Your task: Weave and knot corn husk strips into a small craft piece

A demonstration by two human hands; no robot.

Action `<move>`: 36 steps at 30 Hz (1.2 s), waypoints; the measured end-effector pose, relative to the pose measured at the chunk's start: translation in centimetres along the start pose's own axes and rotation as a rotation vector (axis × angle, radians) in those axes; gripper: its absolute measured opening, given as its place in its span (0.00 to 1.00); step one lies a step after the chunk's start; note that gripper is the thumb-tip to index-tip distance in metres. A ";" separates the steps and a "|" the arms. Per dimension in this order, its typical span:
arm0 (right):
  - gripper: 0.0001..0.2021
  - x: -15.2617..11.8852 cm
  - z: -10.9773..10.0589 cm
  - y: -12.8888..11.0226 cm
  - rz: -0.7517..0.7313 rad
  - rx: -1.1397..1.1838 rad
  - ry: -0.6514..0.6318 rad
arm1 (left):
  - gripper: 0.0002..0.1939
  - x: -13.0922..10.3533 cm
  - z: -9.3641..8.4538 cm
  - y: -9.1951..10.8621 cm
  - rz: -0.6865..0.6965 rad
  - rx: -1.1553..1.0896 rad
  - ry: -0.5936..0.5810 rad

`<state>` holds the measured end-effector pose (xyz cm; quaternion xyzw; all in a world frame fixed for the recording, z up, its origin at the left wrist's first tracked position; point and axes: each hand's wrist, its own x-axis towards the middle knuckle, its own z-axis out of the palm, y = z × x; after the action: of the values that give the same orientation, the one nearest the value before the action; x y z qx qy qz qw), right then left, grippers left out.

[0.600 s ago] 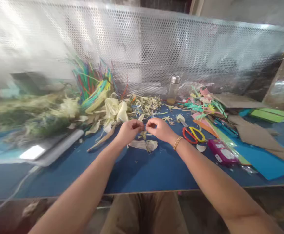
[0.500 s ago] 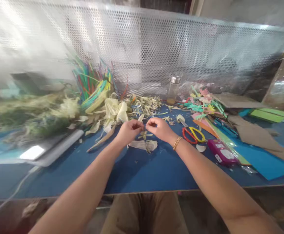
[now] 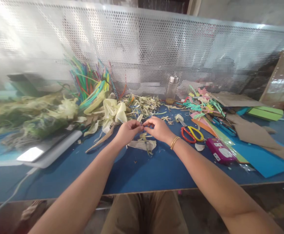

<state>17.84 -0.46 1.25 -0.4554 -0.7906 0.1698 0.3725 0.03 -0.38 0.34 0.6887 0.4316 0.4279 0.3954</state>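
Note:
My left hand point(image 3: 130, 131) and my right hand point(image 3: 158, 130) meet at the fingertips over the middle of the blue table point(image 3: 147, 175). Both are closed in a pinch, thumbs against index fingers. Whatever they hold is too small and hidden to make out. Just below them lies a flat, pale strip like dried husk point(image 3: 138, 146), crossed by thin yellow-green stalks point(image 3: 145, 139). Scissors with one red and one yellow handle point(image 3: 196, 132) rest to the right of my right hand. Left of my left hand are large cream husk pieces point(image 3: 117, 112).
Colourful fuzzy stems point(image 3: 88, 81) and husk scraps point(image 3: 144, 104) line the back, near a glass bottle point(image 3: 172, 90). A phone-like device point(image 3: 51, 149) with a cable is left. A purple case point(image 3: 220, 151), blue paper point(image 3: 261, 159) and cardboard point(image 3: 259, 135) lie right.
My fingertips have come together, closing the small gap between my hands. The view has shifted slightly; the things on the table lie as before.

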 end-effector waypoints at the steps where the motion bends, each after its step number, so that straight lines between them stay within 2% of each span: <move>1: 0.05 0.0 0.0 -0.1 -0.010 -0.028 0.006 | 0.12 0.0 0.0 0.0 0.001 -0.012 0.006; 7: 0.03 0.1 -0.7 0.0 0.005 -0.103 0.072 | 0.11 0.1 0.0 -0.3 0.001 -0.060 0.014; 12: 0.09 0.0 -0.5 -0.6 -0.013 -0.100 0.043 | 0.10 0.2 -0.1 -0.6 0.027 -0.015 0.017; 19: 0.03 -0.4 0.2 -1.4 -0.050 -0.261 0.044 | 0.10 0.2 -0.3 -0.7 0.071 0.069 0.032; 24: 0.06 -0.6 0.4 -1.6 -0.029 -0.224 0.118 | 0.13 0.2 -0.1 -0.3 -0.009 -0.027 0.060; 29: 0.05 -0.5 0.9 -1.0 0.106 -0.072 0.118 | 0.18 0.0 0.1 0.2 -0.062 -0.071 0.084; 36: 0.06 -0.2 2.0 0.6 0.330 0.184 0.070 | 0.18 0.0 0.2 0.1 -0.006 -0.060 0.046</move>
<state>16.78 -0.18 -0.49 -0.5485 -0.6728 0.2842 0.4071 0.22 -0.46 0.32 0.6651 0.4296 0.4553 0.4072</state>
